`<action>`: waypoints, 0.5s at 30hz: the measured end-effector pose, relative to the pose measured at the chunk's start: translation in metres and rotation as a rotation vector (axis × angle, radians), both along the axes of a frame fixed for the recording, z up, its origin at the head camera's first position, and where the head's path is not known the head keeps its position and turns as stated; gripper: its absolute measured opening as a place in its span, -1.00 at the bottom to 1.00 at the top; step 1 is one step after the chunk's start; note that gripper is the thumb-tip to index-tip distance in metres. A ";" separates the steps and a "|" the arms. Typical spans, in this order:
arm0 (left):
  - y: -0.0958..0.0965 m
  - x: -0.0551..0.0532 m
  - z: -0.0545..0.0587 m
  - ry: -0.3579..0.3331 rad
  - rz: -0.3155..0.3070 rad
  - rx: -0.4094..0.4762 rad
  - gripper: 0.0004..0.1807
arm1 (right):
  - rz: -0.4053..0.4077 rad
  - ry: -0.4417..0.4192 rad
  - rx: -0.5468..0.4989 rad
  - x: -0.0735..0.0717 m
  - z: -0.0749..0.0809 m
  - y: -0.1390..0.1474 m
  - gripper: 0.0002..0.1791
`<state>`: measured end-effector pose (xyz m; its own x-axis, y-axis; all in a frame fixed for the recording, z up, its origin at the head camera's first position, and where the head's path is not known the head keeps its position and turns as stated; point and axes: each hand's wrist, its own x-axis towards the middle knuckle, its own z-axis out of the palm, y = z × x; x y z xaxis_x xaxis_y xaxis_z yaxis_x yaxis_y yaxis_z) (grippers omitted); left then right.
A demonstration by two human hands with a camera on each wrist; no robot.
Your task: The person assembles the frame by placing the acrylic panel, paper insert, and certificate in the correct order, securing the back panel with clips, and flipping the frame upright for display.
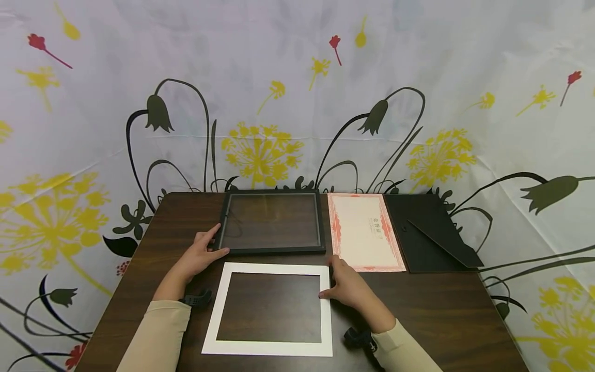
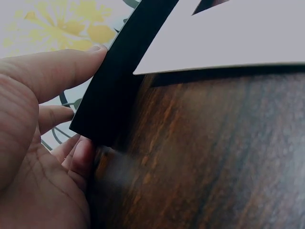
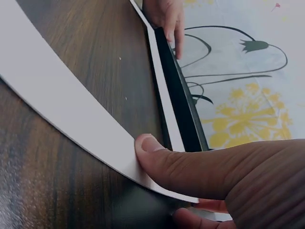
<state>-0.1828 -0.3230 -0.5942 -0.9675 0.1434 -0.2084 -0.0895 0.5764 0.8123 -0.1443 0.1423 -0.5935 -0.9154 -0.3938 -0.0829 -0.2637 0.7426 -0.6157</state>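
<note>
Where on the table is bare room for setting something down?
Bare table lies right of the right hand, in front of the backing board, and left of the picture frame. Crowded: far row of frame, red-bordered paper, board; near middle, white mat.

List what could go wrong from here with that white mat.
The right hand pinches one side of the white mat, which appears bowed in the right wrist view; it might crease. That hand is also close to the red-bordered sheet and could nudge it askew.
</note>
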 end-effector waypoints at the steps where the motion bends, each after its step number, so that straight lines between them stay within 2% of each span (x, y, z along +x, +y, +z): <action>1: 0.000 0.000 0.000 0.001 0.002 -0.001 0.11 | 0.001 -0.004 -0.004 0.000 0.000 0.000 -0.06; 11: -0.001 -0.001 0.001 0.003 0.005 -0.005 0.09 | 0.003 -0.046 -0.074 0.005 0.006 0.003 -0.12; 15: -0.001 -0.002 0.001 0.000 0.008 -0.005 0.10 | -0.027 -0.062 -0.129 0.006 0.006 0.005 -0.10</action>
<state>-0.1849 -0.3240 -0.5933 -0.9686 0.1346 -0.2092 -0.0942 0.5798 0.8093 -0.1383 0.1468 -0.5873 -0.9207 -0.3798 -0.0899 -0.2031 0.6628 -0.7208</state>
